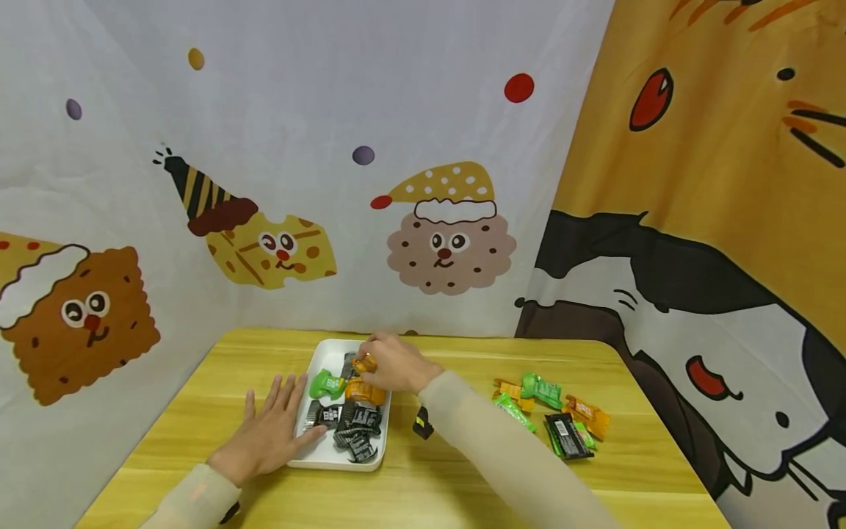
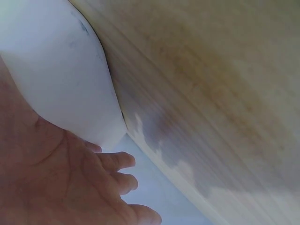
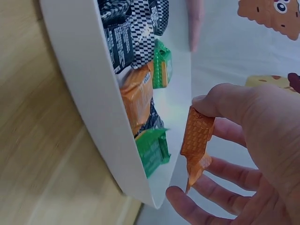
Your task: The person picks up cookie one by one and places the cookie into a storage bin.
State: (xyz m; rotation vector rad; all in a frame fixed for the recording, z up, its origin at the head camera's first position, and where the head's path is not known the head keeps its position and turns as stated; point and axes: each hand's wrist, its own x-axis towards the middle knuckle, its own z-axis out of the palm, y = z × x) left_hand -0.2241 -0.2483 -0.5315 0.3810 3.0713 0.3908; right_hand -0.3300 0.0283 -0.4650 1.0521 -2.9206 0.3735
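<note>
My right hand (image 1: 396, 361) pinches a small orange-wrapped candy (image 3: 197, 136) between thumb and index finger, over the far right part of a white tray (image 1: 311, 464). With fingers spread, my left hand (image 1: 267, 426) rests against the tray's left side, its thumb reaching over the rim. Inside the tray lie several black-wrapped candies (image 1: 360, 419), an orange candy (image 1: 365, 393) and a green candy (image 1: 327, 384). In the right wrist view a second green candy (image 3: 152, 150) shows near the tray's end; the right hand hides that spot in the head view.
On the wooden table (image 1: 456, 470), right of the tray, sits a loose group of candies: green ones (image 1: 542, 389), orange ones (image 1: 587, 416) and a black packet (image 1: 568, 437). A curtain printed with cartoon figures (image 1: 449, 250) hangs behind the table's back edge.
</note>
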